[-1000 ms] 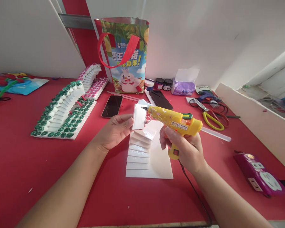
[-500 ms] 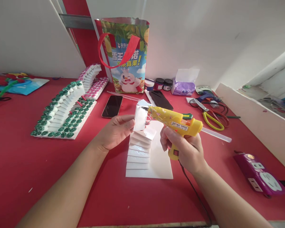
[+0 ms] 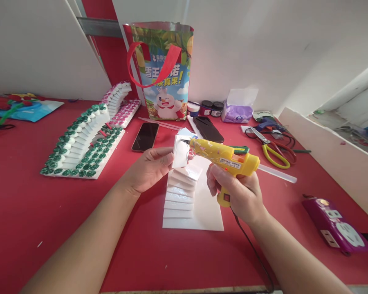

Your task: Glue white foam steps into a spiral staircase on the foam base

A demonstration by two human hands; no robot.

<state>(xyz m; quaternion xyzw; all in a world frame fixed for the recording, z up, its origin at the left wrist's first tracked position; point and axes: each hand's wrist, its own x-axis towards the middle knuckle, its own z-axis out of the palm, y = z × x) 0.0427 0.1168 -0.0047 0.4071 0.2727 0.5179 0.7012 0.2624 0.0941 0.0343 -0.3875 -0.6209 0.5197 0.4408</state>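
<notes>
My left hand [image 3: 151, 169] pinches a small white foam board piece [image 3: 180, 154] by its left edge, holding it upright. My right hand [image 3: 239, 188] is wrapped round the handle of a yellow hot glue gun [image 3: 216, 153], with a clear glue stick [image 3: 277, 171] poking out of its back. The gun's nozzle is at the upper part of the piece's face. Below them, a white foam board sheet [image 3: 208, 204] lies on the table, with several overlapping white pieces [image 3: 178, 200] stacked in a stepped row along its left side.
On the red table [image 3: 135, 249] stand a printed bag [image 3: 165, 81], paint jars [image 3: 206, 108] and a tissue pack [image 3: 238, 112]. Two phones, a green cutter [image 3: 239, 150] and scissors [image 3: 274, 153] lie behind the gun. Left is a green-dotted foam model [image 3: 88, 163]; right, a purple power strip [image 3: 337, 224].
The glue gun's nozzle has shifted slightly to the left across the top of the held piece. My left hand stays nearly still.
</notes>
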